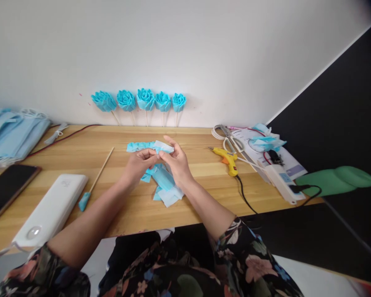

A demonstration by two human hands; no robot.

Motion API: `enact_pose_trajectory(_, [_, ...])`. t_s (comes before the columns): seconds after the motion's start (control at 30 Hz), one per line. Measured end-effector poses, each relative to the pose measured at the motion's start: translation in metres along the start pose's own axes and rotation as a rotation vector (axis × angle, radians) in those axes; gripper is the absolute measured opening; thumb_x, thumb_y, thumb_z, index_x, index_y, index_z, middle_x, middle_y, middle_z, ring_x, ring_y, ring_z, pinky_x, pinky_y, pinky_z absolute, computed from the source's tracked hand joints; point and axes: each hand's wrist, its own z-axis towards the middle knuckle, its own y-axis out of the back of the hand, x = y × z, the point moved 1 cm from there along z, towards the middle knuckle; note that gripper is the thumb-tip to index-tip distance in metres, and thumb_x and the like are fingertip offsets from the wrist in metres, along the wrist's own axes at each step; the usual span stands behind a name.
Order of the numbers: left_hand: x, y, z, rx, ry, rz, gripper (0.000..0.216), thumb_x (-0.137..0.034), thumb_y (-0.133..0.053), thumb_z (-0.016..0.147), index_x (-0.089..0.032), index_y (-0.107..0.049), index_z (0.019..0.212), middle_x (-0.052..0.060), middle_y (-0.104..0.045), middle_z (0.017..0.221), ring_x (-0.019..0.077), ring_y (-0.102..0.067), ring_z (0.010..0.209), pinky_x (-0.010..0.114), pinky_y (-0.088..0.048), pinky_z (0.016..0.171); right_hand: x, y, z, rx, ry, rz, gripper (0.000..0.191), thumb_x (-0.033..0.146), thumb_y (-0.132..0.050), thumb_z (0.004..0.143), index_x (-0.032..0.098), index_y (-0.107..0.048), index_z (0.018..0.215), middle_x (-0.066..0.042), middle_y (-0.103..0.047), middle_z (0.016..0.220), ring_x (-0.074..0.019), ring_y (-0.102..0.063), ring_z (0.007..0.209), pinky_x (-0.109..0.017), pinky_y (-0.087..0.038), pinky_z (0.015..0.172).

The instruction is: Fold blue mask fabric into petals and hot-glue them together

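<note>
My left hand [141, 163] and my right hand [177, 162] meet over the middle of the wooden table. Between their closed fingertips they pinch a small piece of blue-and-white mask fabric [163, 146]. Just behind the hands lies a row of folded blue fabric pieces [139, 147]. Below them, partly covered by my hands, is a loose pile of blue fabric pieces [165, 183]. Left of my left forearm rests a wooden stick [102, 168] with a blue wrapped tip [84, 201].
Several blue fabric roses [145, 99] on sticks lean against the wall. Face masks [14, 134], a phone [9, 189] and a white power bank [51, 210] lie left. To the right are a yellow glue gun [228, 160], scissors [231, 140], a power strip [284, 183] and a green pouch [336, 181].
</note>
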Motion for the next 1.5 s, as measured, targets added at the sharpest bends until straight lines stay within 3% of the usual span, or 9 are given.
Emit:
enact_pose_trajectory(0.23, [-0.0073, -0.0004, -0.0011, -0.064, 0.011, 0.000, 0.025, -0.034, -0.075, 0.068, -0.017, -0.066, 0.085, -0.005, -0.050, 0.051, 0.0090, -0.041, 0.048, 0.023, -0.029, 0.047, 0.0026, 0.0014, 0.0009, -0.060, 0.030, -0.021, 0.051, 0.030, -0.073, 0.072, 0.030, -0.059, 0.121, 0.003, -0.065, 0.082, -0.0137, -0.059, 0.074, -0.029, -0.051, 0.067])
enact_pose_trajectory(0.43, [-0.0071, 0.0015, -0.0026, -0.087, -0.028, -0.009, 0.018, -0.033, -0.071, 0.072, -0.018, -0.061, 0.070, -0.004, -0.050, 0.053, 0.0089, -0.042, 0.048, 0.023, -0.030, 0.047, -0.0030, 0.0011, 0.0009, -0.020, 0.021, -0.052, 0.051, 0.030, -0.073, 0.071, 0.030, -0.060, 0.121, 0.003, -0.066, 0.083, -0.0137, -0.060, 0.074, -0.029, -0.052, 0.068])
enact_pose_trajectory(0.7, [-0.0048, 0.0057, 0.0017, -0.107, -0.047, -0.006, 0.016, -0.031, -0.068, 0.074, -0.018, -0.059, 0.068, -0.004, -0.050, 0.050, 0.0089, -0.041, 0.047, 0.023, -0.031, 0.049, -0.0001, 0.0011, 0.0014, -0.034, 0.011, -0.056, 0.048, 0.030, -0.073, 0.072, 0.030, -0.061, 0.118, 0.003, -0.063, 0.081, -0.0130, -0.056, 0.069, -0.028, -0.048, 0.063])
enact_pose_trajectory(1.07, [-0.0052, 0.0020, -0.0005, 0.004, 0.026, 0.073, 0.028, -0.039, -0.070, 0.074, -0.018, -0.055, 0.064, -0.003, -0.048, 0.050, 0.0089, -0.040, 0.048, 0.023, -0.030, 0.049, 0.0063, 0.0017, -0.0007, -0.101, 0.037, -0.121, 0.041, 0.030, -0.071, 0.073, 0.029, -0.065, 0.113, 0.001, -0.062, 0.086, -0.0134, -0.054, 0.073, -0.030, -0.050, 0.068])
enact_pose_trajectory(1.37, [-0.0095, 0.0015, -0.0020, 0.001, 0.037, 0.096, 0.026, -0.036, -0.068, 0.073, -0.017, -0.054, 0.062, -0.004, -0.046, 0.050, 0.0077, -0.037, 0.048, 0.022, -0.028, 0.048, -0.0002, 0.0033, 0.0017, -0.029, 0.030, -0.115, 0.047, 0.032, -0.072, 0.074, 0.030, -0.061, 0.119, 0.004, -0.054, 0.073, -0.0113, -0.049, 0.063, -0.026, -0.044, 0.057])
enact_pose_trajectory(1.5, [-0.0055, 0.0020, -0.0002, -0.005, 0.015, 0.110, 0.026, -0.035, -0.068, 0.072, -0.018, -0.052, 0.063, -0.005, -0.045, 0.049, 0.0073, -0.035, 0.047, 0.022, -0.027, 0.047, -0.0012, 0.0034, 0.0025, -0.037, 0.036, -0.091, 0.045, 0.028, -0.071, 0.074, 0.029, -0.061, 0.117, 0.003, -0.059, 0.080, -0.0122, -0.053, 0.068, -0.027, -0.048, 0.060])
